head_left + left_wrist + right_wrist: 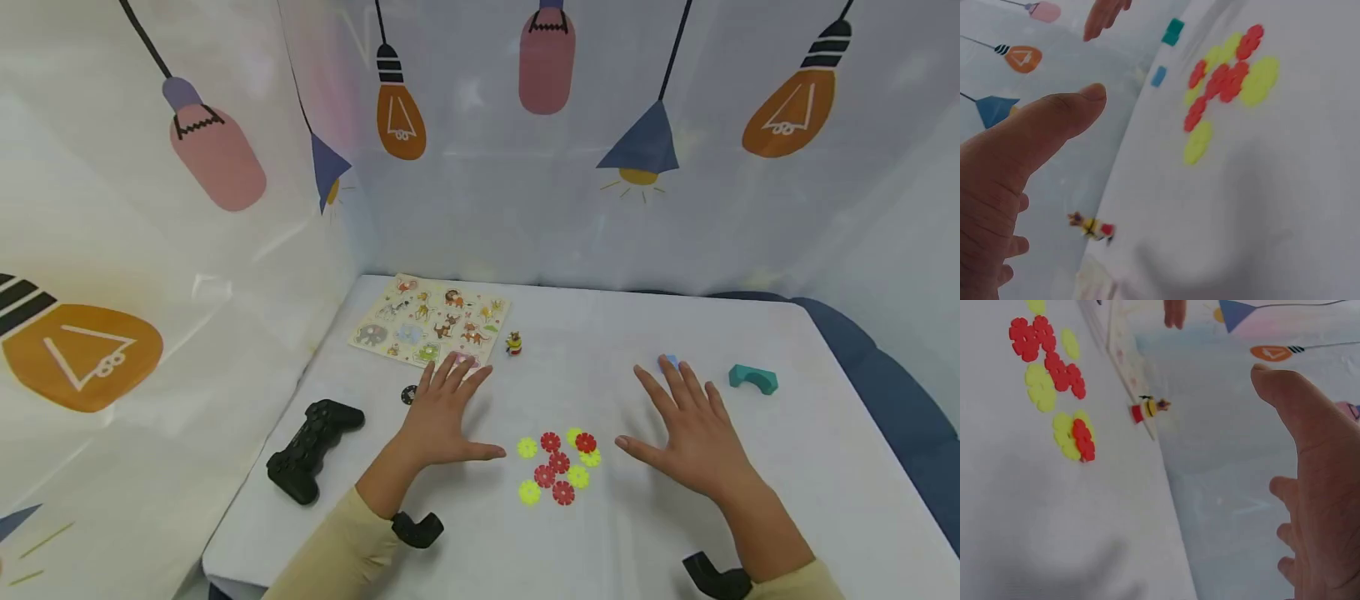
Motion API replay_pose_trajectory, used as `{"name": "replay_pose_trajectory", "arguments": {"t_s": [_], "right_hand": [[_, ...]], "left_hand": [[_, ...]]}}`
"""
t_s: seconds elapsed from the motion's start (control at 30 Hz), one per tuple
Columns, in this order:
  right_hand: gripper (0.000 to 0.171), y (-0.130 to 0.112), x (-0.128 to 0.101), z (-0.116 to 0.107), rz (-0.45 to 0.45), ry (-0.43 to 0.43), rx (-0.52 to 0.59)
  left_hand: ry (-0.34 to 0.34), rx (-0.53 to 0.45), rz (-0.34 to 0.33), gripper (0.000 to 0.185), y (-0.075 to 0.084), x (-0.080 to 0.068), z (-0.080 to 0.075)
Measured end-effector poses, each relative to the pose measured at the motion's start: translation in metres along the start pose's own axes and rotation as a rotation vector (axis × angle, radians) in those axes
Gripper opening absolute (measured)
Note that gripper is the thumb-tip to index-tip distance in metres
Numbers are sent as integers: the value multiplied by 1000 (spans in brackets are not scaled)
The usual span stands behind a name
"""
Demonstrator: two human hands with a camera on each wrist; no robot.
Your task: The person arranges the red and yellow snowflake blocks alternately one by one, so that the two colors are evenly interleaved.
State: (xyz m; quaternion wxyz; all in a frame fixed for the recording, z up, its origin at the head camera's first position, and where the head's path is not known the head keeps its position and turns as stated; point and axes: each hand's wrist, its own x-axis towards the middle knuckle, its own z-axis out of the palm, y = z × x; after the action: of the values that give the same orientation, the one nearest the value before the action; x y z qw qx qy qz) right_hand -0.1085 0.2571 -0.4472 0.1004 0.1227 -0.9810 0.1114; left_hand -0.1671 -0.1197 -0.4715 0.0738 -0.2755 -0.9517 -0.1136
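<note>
My left hand hovers over the white table with fingers spread, holding nothing. On the other side, my right hand is likewise spread and holds nothing. Between them lies a loose group of flat, notched plastic discs: red discs and yellow discs, some overlapping. In the right wrist view a red disc rests on a yellow one. Past the left fingertips is a puzzle board with animal pictures. A blue block is partly hidden behind the right fingers.
A black game controller lies at the table's left. A small striped figurine stands beside the board, and a round black piece is near the left hand. At right sits a teal arch block. Lamp-patterned curtains hang behind.
</note>
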Motion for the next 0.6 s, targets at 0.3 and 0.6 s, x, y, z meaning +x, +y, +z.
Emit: {"name": "replay_pose_trajectory", "arguments": {"t_s": [0.3, 0.6], "right_hand": [[105, 0, -2, 1, -7, 7, 15], [103, -5, -4, 0, -14, -5, 38]], "left_hand": [[-55, -122, 171, 105, 26, -3, 34], [-44, -252, 169, 56, 44, 18, 55]]}}
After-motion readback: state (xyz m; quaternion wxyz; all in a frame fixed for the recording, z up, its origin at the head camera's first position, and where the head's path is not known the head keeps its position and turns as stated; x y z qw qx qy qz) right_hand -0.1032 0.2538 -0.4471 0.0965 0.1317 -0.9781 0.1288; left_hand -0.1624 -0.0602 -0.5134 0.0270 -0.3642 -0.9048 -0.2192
